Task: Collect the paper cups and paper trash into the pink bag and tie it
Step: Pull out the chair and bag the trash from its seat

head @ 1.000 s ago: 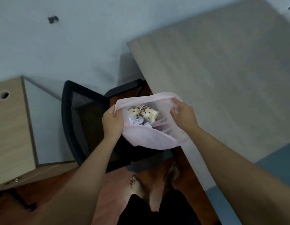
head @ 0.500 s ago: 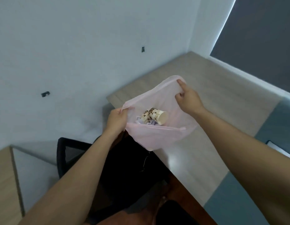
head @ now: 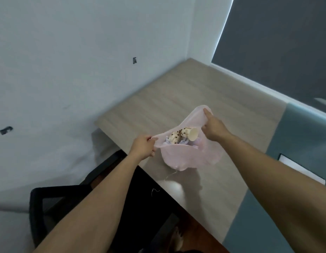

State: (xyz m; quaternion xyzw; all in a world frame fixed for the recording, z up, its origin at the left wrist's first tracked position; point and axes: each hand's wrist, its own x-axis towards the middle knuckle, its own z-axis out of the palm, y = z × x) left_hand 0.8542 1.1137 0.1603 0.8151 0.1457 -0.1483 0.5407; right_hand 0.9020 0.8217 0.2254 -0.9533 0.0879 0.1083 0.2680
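A pink bag (head: 189, 157) hangs between both hands, just above the wooden desk (head: 176, 99). My left hand (head: 143, 147) pinches the bag's left rim. The far right rim is gripped by my right hand (head: 212, 127), which stretches the mouth wide. Inside lie patterned paper cups (head: 184, 135), one with its white inside facing me, on top of crumpled paper (head: 169, 142). The bag's bottom sags rounded above the desk top.
A black chair (head: 54, 199) stands below left, against the desk's near edge. A white wall runs behind the desk, and a dark window blind (head: 279, 44) is at the upper right. A teal panel (head: 286, 179) with a white sheet (head: 300, 168) borders the desk on the right.
The bag has been carried from over the chair to above the desk, further right and forward. Both hands kept their hold on its rim, and the view swung up toward the wall.
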